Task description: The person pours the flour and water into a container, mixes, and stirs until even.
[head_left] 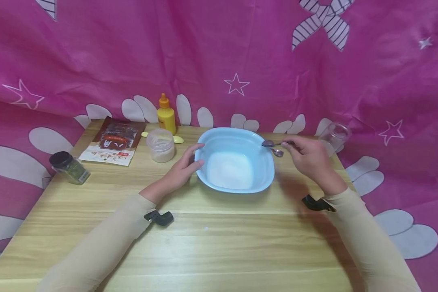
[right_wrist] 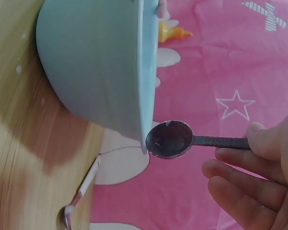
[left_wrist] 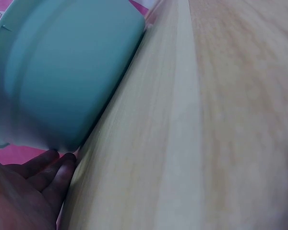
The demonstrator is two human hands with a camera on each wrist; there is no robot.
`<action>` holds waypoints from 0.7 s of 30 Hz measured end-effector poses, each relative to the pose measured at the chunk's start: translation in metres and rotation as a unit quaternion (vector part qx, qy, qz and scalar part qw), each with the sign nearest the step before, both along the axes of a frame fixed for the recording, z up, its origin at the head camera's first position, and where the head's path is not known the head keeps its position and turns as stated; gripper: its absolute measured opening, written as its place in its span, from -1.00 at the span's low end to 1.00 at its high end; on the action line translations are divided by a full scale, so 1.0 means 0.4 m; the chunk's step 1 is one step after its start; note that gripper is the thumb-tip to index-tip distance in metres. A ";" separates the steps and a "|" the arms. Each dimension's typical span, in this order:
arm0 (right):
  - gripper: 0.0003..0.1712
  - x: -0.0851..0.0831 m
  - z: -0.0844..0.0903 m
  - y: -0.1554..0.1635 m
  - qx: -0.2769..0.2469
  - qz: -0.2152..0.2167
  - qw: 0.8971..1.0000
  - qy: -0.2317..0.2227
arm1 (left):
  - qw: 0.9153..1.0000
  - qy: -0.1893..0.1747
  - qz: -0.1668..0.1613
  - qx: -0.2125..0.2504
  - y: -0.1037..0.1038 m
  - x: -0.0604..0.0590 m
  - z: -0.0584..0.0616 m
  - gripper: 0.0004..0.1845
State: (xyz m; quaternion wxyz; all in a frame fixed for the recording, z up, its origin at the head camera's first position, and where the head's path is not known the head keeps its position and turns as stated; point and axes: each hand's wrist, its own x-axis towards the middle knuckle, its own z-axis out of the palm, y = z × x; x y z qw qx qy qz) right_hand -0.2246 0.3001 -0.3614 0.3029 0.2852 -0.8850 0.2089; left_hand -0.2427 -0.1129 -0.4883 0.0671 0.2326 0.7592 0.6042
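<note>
A light blue plastic basin (head_left: 237,188) sits on the table, its inside bottom looking whitish; whether it holds liquid is hard to tell. My left hand (head_left: 184,167) touches the basin's left side with fairly straight fingers, thumb near the rim. In the left wrist view the fingers (left_wrist: 57,179) lie against the basin's lower wall. Between thumb and fingers my right hand (head_left: 310,158) pinches the handle of a dark measuring spoon (right_wrist: 170,140). The spoon's bowl is at the basin's right rim and has whitish specks. A shiny metal spoon (head_left: 277,152) lies beside the basin.
Left of the basin stand an open clear jar of pale powder (head_left: 162,152), a yellow squeeze bottle (head_left: 166,120) and a yellow spoon (head_left: 178,139). Further left are a brown-and-white packet (head_left: 113,142) and a black-lidded jar (head_left: 73,169). A clear jar (head_left: 333,138) stands behind my right hand.
</note>
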 end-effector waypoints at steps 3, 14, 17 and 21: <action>-0.79 0.004 -0.002 0.016 -0.001 -0.014 1.000 0.012 | 1.000 0.000 0.000 -0.002 0.000 0.000 0.002 -0.35; -0.86 0.008 -0.034 0.072 0.000 -0.055 0.998 0.009 | 1.000 -0.007 0.002 -0.012 0.000 0.000 0.001 -0.35; -0.88 0.010 -0.050 0.089 0.001 -0.071 0.997 0.000 | 1.000 -0.007 0.000 -0.009 0.000 -0.002 0.000 -0.36; -0.90 0.017 -0.076 0.116 0.006 -0.098 0.995 -0.013 | 1.000 -0.005 -0.002 -0.005 0.001 -0.004 -0.001 -0.36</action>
